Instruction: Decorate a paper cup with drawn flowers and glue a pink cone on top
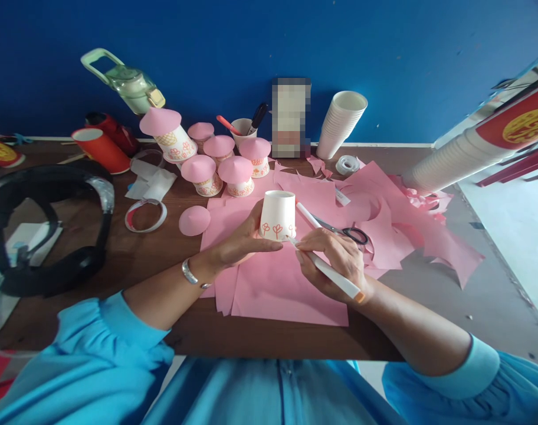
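My left hand (246, 239) grips a white paper cup (278, 209) held upside down, the thumb along its lower rim. Orange flowers run in a row round the lower part of the cup. In my right hand (331, 257) is a white marker (335, 277) with an orange end, its tip at or very near the cup's lower right side. Just behind the right hand lie a white cap or pen with an orange end (308, 215) and a pair of scissors (355, 235). Pink paper sheets (286, 295) spread under both hands.
Several decorated cups with pink cone tops (198, 170) stand behind, with a loose pink cone (194, 221) nearer. Also around are stacked cups (342, 127), a tape roll (347, 165), a green bottle (130, 85), a black headset-like ring (52, 283) and pink scraps (446, 236).
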`<state>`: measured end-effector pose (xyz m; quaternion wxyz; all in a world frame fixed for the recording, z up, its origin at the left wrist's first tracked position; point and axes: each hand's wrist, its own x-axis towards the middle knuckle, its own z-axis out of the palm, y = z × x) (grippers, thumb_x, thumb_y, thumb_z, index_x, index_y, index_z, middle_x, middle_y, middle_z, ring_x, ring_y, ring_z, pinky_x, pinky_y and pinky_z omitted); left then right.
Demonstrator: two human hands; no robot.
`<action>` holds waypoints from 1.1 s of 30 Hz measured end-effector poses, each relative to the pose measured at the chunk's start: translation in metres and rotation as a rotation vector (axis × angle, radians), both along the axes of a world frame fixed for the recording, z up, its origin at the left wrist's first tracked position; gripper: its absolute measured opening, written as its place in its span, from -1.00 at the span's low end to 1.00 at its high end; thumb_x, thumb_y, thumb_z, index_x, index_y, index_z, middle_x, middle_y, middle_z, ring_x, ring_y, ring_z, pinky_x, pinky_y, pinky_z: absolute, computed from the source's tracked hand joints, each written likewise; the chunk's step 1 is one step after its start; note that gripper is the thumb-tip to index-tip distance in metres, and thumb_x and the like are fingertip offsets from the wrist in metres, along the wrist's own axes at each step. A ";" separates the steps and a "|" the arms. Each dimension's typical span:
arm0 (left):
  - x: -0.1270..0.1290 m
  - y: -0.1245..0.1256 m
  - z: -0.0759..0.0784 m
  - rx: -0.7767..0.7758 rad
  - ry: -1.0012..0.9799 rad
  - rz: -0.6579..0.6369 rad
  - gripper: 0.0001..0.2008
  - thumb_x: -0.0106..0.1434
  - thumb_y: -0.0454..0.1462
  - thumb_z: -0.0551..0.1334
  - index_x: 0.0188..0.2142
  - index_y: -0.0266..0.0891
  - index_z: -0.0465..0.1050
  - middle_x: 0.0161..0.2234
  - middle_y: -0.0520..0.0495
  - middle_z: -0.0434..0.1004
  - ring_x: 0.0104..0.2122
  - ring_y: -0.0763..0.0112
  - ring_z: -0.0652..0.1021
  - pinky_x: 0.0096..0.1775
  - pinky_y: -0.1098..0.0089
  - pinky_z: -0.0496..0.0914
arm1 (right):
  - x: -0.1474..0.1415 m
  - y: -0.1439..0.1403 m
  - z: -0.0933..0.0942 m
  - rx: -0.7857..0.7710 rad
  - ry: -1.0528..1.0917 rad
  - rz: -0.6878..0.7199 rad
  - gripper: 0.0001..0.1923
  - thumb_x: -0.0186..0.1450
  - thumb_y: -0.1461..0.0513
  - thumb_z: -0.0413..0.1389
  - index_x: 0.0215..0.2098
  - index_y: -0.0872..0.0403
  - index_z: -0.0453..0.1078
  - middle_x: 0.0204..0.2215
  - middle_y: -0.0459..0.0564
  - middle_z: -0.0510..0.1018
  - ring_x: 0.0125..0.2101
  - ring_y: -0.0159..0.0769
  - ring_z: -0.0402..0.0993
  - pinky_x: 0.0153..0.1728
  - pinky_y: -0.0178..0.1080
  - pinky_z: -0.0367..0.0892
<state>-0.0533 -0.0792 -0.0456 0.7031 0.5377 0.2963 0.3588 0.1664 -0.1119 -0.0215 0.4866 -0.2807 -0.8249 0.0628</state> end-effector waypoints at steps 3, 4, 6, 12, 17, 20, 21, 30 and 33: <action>0.000 0.000 0.000 0.005 0.018 0.002 -0.21 0.19 -0.18 0.54 0.35 0.06 0.28 0.06 -0.08 0.46 -0.03 0.20 0.47 0.00 0.20 0.40 | 0.000 0.000 0.000 0.004 -0.004 -0.005 -0.76 0.34 0.44 0.18 -0.12 0.00 0.39 -0.43 -0.13 0.63 -0.46 -0.33 0.65 -0.43 -0.33 0.53; 0.000 0.000 0.001 0.005 0.018 0.003 -0.20 0.19 -0.17 0.54 0.35 0.06 0.28 0.05 -0.08 0.46 -0.03 0.20 0.47 0.00 0.20 0.40 | 0.000 0.000 0.000 0.006 -0.002 -0.007 -0.75 0.34 0.44 0.18 -0.12 0.00 0.39 -0.43 -0.13 0.63 -0.46 -0.32 0.65 -0.43 -0.33 0.53; 0.001 0.000 0.001 0.007 0.018 0.000 -0.20 0.19 -0.16 0.54 0.35 0.07 0.27 0.04 -0.08 0.44 -0.04 0.21 0.46 -0.01 0.20 0.40 | 0.000 0.000 0.000 0.006 0.001 -0.010 -0.75 0.33 0.44 0.18 -0.11 -0.01 0.40 -0.43 -0.14 0.63 -0.46 -0.32 0.65 -0.44 -0.33 0.53; 0.001 0.001 0.002 0.004 -0.003 -0.004 -0.23 0.19 -0.19 0.54 0.33 0.05 0.29 -0.07 -0.05 0.44 -0.08 0.21 0.47 -0.06 0.22 0.42 | 0.000 0.000 0.000 -0.003 0.001 0.003 -0.75 0.33 0.43 0.18 -0.12 -0.01 0.41 -0.42 -0.14 0.63 -0.46 -0.30 0.65 -0.43 -0.30 0.55; 0.000 0.001 0.000 0.021 0.012 -0.006 -0.22 0.20 -0.20 0.53 0.34 0.06 0.27 -0.02 -0.07 0.45 -0.06 0.20 0.47 -0.03 0.20 0.43 | 0.000 0.000 0.000 -0.006 0.007 0.004 -0.74 0.34 0.45 0.17 -0.11 0.00 0.40 -0.42 -0.14 0.62 -0.46 -0.32 0.64 -0.44 -0.31 0.54; 0.000 0.001 -0.001 0.020 0.000 -0.008 -0.23 0.20 -0.21 0.53 0.32 0.06 0.28 -0.05 -0.05 0.44 -0.07 0.21 0.46 -0.05 0.22 0.41 | 0.000 0.000 0.000 0.003 0.007 0.002 -0.77 0.35 0.44 0.18 -0.13 0.01 0.39 -0.42 -0.12 0.61 -0.46 -0.32 0.64 -0.45 -0.31 0.53; 0.000 0.001 -0.002 0.018 -0.003 -0.009 -0.24 0.20 -0.21 0.53 0.32 0.06 0.29 -0.06 -0.05 0.43 -0.07 0.21 0.46 -0.05 0.22 0.41 | 0.000 0.000 -0.001 0.004 0.006 0.001 -0.78 0.35 0.43 0.18 -0.14 0.01 0.39 -0.42 -0.12 0.61 -0.46 -0.31 0.65 -0.45 -0.31 0.53; 0.000 0.001 -0.001 0.016 0.008 -0.007 -0.24 0.20 -0.20 0.53 0.33 0.05 0.29 -0.04 -0.06 0.44 -0.05 0.20 0.46 -0.03 0.20 0.41 | 0.000 0.000 0.000 0.007 -0.012 -0.008 -0.80 0.37 0.42 0.17 -0.14 0.01 0.37 -0.42 -0.11 0.62 -0.47 -0.32 0.65 -0.44 -0.32 0.53; 0.000 0.001 -0.002 0.018 -0.001 -0.012 -0.23 0.19 -0.20 0.54 0.32 0.05 0.29 -0.04 -0.05 0.43 -0.06 0.23 0.45 -0.04 0.23 0.41 | 0.000 -0.001 0.000 0.002 -0.022 -0.016 -0.81 0.39 0.41 0.16 -0.14 0.00 0.37 -0.42 -0.11 0.62 -0.46 -0.32 0.66 -0.44 -0.32 0.53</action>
